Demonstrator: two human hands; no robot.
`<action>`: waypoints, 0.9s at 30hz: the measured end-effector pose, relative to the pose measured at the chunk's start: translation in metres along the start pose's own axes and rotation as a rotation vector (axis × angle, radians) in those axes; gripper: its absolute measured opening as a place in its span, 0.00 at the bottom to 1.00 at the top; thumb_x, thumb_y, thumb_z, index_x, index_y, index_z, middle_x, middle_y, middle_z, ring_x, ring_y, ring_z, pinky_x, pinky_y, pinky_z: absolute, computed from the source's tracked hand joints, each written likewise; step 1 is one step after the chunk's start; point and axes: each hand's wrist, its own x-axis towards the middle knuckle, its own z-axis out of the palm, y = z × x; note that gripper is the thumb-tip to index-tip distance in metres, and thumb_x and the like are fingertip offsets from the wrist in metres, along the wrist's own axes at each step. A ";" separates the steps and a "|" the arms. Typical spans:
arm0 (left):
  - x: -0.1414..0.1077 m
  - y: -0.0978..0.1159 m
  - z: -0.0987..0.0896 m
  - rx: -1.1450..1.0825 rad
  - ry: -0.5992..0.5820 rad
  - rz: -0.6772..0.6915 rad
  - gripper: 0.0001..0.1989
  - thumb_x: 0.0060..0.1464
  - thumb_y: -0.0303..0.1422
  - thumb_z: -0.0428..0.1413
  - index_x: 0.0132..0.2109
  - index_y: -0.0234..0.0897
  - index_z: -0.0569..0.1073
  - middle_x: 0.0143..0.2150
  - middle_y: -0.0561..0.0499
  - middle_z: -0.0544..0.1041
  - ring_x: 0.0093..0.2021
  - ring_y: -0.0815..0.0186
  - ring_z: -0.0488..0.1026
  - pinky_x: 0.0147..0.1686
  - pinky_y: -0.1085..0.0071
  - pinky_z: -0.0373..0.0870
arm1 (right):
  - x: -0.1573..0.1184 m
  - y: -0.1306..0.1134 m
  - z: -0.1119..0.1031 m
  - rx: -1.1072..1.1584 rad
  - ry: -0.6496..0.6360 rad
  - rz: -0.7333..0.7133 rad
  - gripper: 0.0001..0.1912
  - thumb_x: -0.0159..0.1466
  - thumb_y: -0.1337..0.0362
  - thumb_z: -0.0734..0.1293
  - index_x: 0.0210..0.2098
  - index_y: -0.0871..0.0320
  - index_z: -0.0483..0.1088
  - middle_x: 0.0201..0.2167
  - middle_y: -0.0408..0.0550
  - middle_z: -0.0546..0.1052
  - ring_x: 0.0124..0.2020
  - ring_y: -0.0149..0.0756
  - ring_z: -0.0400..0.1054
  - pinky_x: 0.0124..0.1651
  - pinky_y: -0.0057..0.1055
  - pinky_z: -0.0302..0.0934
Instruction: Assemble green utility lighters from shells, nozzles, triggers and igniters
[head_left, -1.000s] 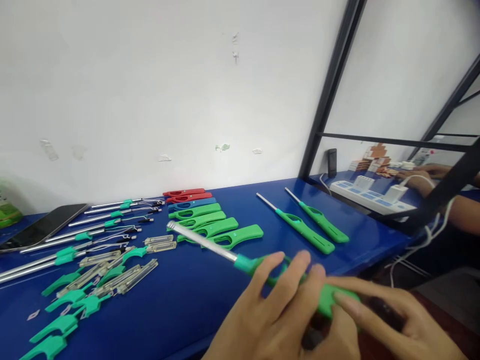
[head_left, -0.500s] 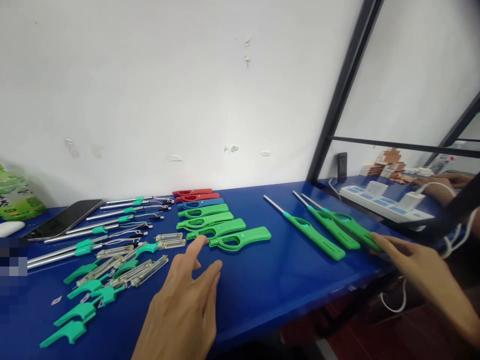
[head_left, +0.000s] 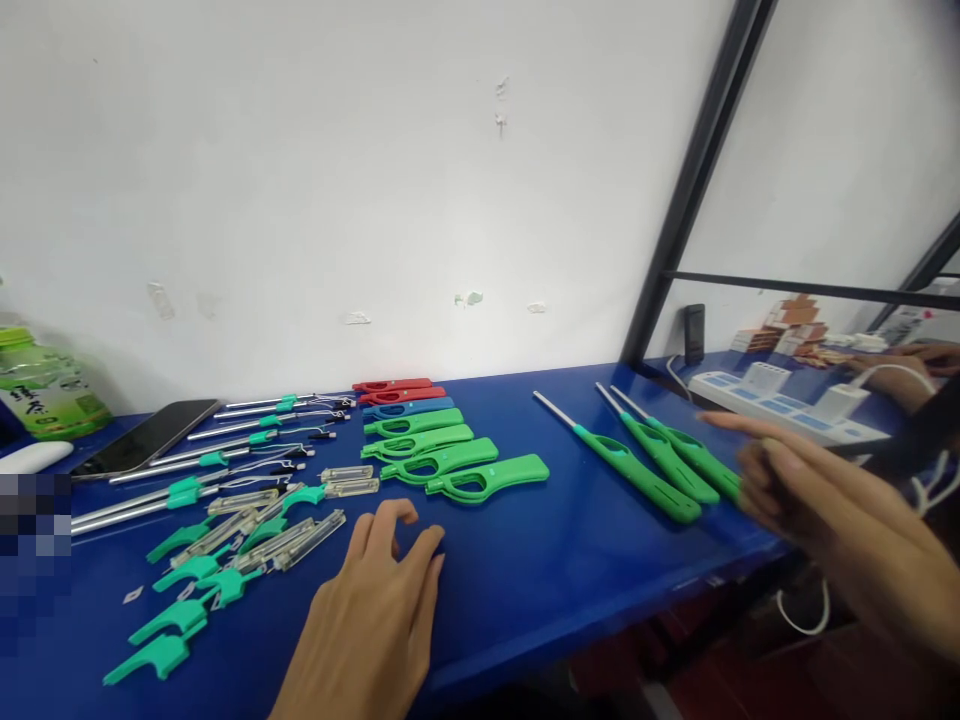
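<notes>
My left hand (head_left: 371,610) rests over the blue table with its fingers loosely bent and apart, holding nothing. Just beyond its fingertips lies the nearest green lighter casing (head_left: 517,472), in a row of several green, blue and red casings. My right hand (head_left: 825,500) hovers at the table's right edge, index finger stretched out, other fingers curled and partly blurred; I see nothing held. Beside it are three green long-necked lighters (head_left: 641,482) with metal tubes. Left of my left hand are teal triggers (head_left: 157,655), clear fuel tanks (head_left: 307,540) and metal tubes with wires (head_left: 142,505).
A dark phone (head_left: 146,440) and a green-and-white pouch (head_left: 52,385) sit at the back left. The blue table (head_left: 525,600) meets a white wall. A black metal frame (head_left: 694,190) rises on the right; behind it are a power strip (head_left: 780,405), cables and another person's hand.
My right hand has lifted off the rightmost green lighter, its index finger now raised. My left hand has drawn slightly back from the nearest green casing. The view has shifted a little.
</notes>
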 end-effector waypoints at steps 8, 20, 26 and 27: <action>-0.030 -0.038 -0.005 -0.005 0.117 -0.014 0.17 0.72 0.38 0.47 0.49 0.45 0.81 0.48 0.47 0.78 0.46 0.58 0.80 0.27 0.72 0.79 | 0.035 -0.016 0.112 -0.285 -0.437 -0.265 0.18 0.73 0.50 0.63 0.51 0.51 0.80 0.36 0.48 0.84 0.36 0.43 0.78 0.41 0.36 0.71; -0.033 -0.030 -0.014 -0.081 0.054 -0.080 0.17 0.72 0.33 0.46 0.48 0.44 0.80 0.46 0.47 0.79 0.43 0.61 0.81 0.29 0.73 0.80 | 0.035 -0.018 0.132 -0.400 -0.801 -0.614 0.28 0.73 0.43 0.65 0.66 0.49 0.69 0.66 0.52 0.73 0.69 0.50 0.66 0.72 0.52 0.58; -0.037 -0.031 -0.012 -0.095 0.055 -0.090 0.15 0.72 0.34 0.47 0.54 0.46 0.78 0.50 0.48 0.80 0.47 0.60 0.82 0.35 0.71 0.82 | 0.030 -0.013 0.134 -0.337 -0.868 -0.553 0.25 0.74 0.45 0.64 0.64 0.48 0.71 0.63 0.50 0.76 0.66 0.47 0.69 0.70 0.49 0.61; -0.037 -0.031 -0.012 -0.094 0.068 -0.096 0.16 0.71 0.34 0.48 0.57 0.47 0.77 0.51 0.48 0.80 0.48 0.60 0.82 0.35 0.71 0.83 | 0.027 -0.014 0.132 -0.315 -0.883 -0.540 0.24 0.73 0.45 0.64 0.63 0.48 0.71 0.63 0.49 0.77 0.66 0.47 0.69 0.69 0.48 0.62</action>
